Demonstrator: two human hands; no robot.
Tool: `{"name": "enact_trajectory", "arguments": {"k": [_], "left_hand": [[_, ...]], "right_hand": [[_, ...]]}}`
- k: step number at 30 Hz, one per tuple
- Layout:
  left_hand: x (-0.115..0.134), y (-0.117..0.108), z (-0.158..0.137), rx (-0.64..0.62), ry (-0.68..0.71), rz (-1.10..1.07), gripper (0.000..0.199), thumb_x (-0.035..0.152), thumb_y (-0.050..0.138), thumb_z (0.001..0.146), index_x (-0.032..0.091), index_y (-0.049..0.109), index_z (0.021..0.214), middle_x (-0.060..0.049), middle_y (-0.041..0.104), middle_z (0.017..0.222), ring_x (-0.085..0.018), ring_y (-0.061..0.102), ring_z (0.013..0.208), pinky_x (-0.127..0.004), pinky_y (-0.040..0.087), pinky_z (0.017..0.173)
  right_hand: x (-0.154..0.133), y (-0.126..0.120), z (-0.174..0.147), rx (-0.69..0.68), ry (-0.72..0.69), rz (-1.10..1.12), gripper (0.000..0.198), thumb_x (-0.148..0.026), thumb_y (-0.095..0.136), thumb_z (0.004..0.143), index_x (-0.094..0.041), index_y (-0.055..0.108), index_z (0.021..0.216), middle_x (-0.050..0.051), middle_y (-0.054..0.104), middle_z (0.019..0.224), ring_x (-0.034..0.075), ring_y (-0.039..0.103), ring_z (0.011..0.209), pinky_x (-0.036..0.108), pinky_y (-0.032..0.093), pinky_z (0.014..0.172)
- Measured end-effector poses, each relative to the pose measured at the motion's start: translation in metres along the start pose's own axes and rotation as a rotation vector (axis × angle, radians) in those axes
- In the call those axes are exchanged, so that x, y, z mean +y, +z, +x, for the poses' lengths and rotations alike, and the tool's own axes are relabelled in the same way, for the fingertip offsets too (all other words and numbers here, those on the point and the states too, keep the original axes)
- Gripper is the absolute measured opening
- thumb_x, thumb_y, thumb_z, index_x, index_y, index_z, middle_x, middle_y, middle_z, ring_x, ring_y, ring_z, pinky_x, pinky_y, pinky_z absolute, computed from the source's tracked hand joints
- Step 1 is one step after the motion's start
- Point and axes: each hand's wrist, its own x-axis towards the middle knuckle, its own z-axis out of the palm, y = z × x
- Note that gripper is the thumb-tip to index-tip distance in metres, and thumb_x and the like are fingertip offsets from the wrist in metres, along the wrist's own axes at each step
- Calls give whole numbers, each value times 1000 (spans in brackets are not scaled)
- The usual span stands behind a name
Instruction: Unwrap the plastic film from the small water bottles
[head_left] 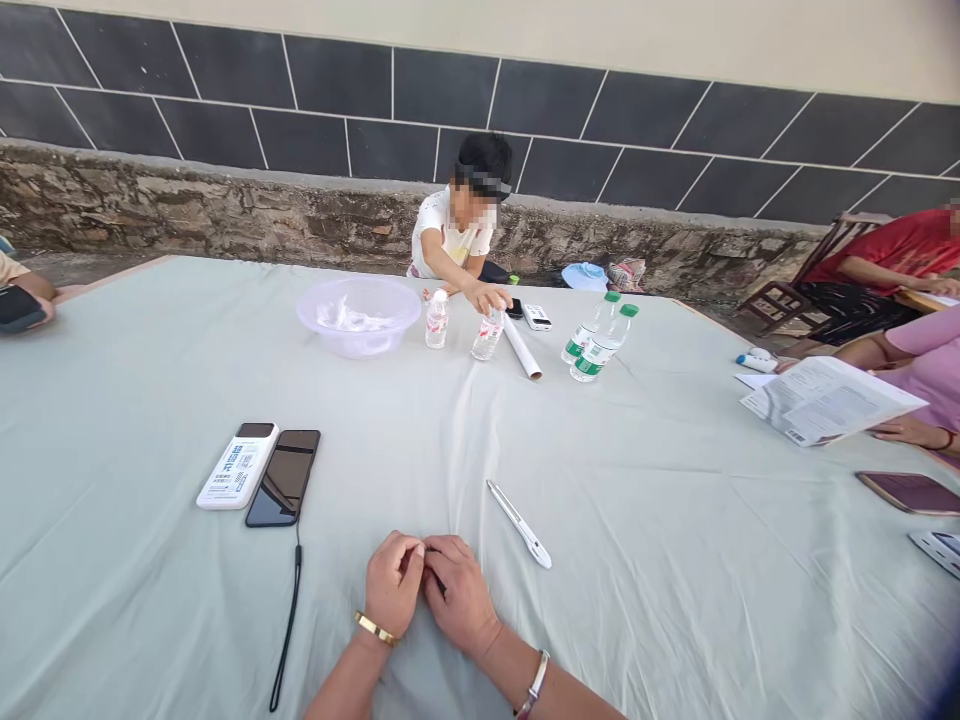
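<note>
Setting: a dark-tiled wall (442, 90) above rough stone, fronted by a counter (637, 560) draped in pale cloth.

Left hand (394, 585) and right hand (463, 598): rested toward the near edge, fingers curled inward and brought together at the tips. How tightly they are closed, and whether anything small is held, cannot be told.

Pen (519, 525), white, one: laid aslant just beyond the right hand, untouched, nearer the near edge than the far. Judged light, stiff and smooth, apt to roll; best taken at mid-barrel.

Phone (283, 480), black, one: laid screen up, beyond and left of the left hand. Judged slick, its glass fragile; best gripped by the long edges. Strap (287, 620), judged limp, trailed toward the near edge.

Power bank (238, 468), white, one: set against the phone's left side. Judged dense and rigid; best held across its width.

Toward the far edge: lilac basin (360, 343), small bottle (436, 327), white roll (523, 352), two green-capped bottles (594, 358).
</note>
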Motion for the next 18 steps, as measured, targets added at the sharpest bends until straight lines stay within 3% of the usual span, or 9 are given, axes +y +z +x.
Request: {"name": "enact_trajectory", "arguments": {"k": [5,8,10,12,15,18], "left_hand": [[3,1,-1,-3,-58,-63,23,30,45,87,20,63,78,-3,63,70,-15,57,63,-27,46,59],[4,1,-1,51,-129,-87,20,28,46,84,20,63,90,-2,63,69,-16,58,60,-27,48,57],[4,3,-1,68,-141,-65,19,28,46,83,20,63,85,-2,62,65,-15,56,56,-26,47,54],[4,5,-1,59,-121,-48,20,29,45,84,20,62,75,-2,61,63,-15,55,55,-26,46,54],[3,12,-4,53,-128,-30,24,30,43,86,21,61,73,-1,57,60,-14,52,51,-24,43,49],[2,20,-10,58,-150,24,24,28,42,87,22,59,72,0,50,55,-12,45,45,-23,36,42]], "right_hand": [[0,-2,9,73,34,124,27,-7,43,80,-22,65,81,4,65,84,17,56,81,32,48,75],[5,-1,36,166,72,207,23,-11,44,75,-22,64,76,4,65,80,17,59,77,30,49,70],[16,0,73,242,206,252,19,-14,44,72,-22,62,72,3,65,76,16,59,71,29,49,66],[33,0,124,327,461,290,17,-19,45,70,-21,62,69,1,65,70,16,59,65,28,50,64],[70,-4,214,429,587,280,24,-22,44,72,-18,63,86,3,65,77,16,61,68,29,50,67],[107,-9,294,527,667,247,39,-21,49,71,-15,57,109,9,64,101,18,61,88,33,48,81]]}}
